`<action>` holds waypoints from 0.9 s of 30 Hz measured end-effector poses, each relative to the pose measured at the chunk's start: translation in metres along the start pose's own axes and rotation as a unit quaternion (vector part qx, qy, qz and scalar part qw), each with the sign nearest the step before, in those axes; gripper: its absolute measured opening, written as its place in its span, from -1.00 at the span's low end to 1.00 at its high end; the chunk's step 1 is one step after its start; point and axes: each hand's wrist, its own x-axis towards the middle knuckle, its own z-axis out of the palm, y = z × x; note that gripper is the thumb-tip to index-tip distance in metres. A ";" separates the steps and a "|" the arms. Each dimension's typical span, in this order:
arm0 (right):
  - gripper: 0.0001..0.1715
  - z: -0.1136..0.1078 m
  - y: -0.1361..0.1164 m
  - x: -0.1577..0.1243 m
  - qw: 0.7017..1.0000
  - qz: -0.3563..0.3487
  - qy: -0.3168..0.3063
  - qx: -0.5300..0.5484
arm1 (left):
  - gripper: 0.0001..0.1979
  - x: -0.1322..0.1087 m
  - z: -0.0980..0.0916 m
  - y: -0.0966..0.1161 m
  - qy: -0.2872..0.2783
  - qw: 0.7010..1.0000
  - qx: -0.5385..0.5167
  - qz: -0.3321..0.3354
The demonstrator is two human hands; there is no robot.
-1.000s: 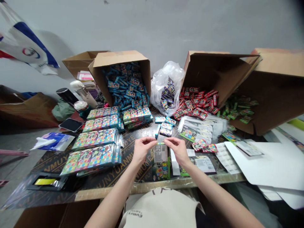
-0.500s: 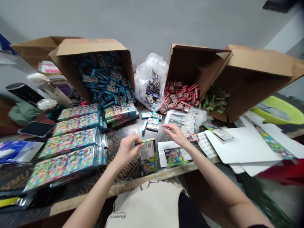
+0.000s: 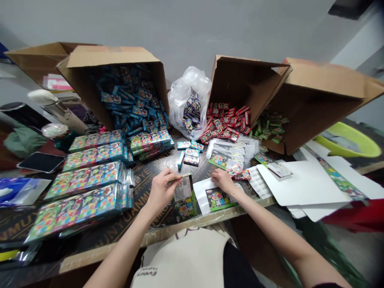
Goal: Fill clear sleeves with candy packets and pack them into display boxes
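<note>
My left hand (image 3: 164, 185) is closed in a pinch on the upper left corner of a flat, black and green printed plastic pouch (image 3: 185, 200) with a clear window. To its right lies a white sheet (image 3: 202, 196) bearing a black and green printed panel (image 3: 220, 199). My right hand (image 3: 223, 181) rests on the upper edge of this sheet, fingers curled and closed on it; the fingertips are partly hidden. Beyond my hands, several small blue and purple boxes (image 3: 191, 153) sit in a loose group. Small red packs (image 3: 239, 173) lie just past my right hand.
Cardboard boxes hold small blue packs (image 3: 132, 102), red packs (image 3: 225, 120) and green packs (image 3: 273, 128). Purple packs fill a clear bag (image 3: 190, 84). Wrapped multi-packs (image 3: 81, 216) are stacked left, near a phone (image 3: 40, 160). Printed pouches (image 3: 231, 150) and white cards (image 3: 306, 184) lie right.
My right hand has come down and toward me, from hovering open to closing on the white sheet, which has shifted slightly left and tilted. My left hand keeps its pinch on the pouch.
</note>
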 end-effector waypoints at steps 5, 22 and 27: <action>-0.85 -0.007 -0.001 -0.003 0.998 -0.005 -0.002 0.058 | -0.92 -0.004 0.005 0.001 0.056 0.998 -0.016 -0.017; -0.70 -0.089 -0.124 0.069 0.851 -0.132 -0.281 0.423 | -0.96 -0.012 0.004 0.006 0.060 0.991 -0.076 -0.088; -0.74 -0.079 -0.124 0.069 0.853 -0.115 -0.268 0.433 | -0.88 -0.011 0.014 0.007 0.103 0.993 -0.006 -0.062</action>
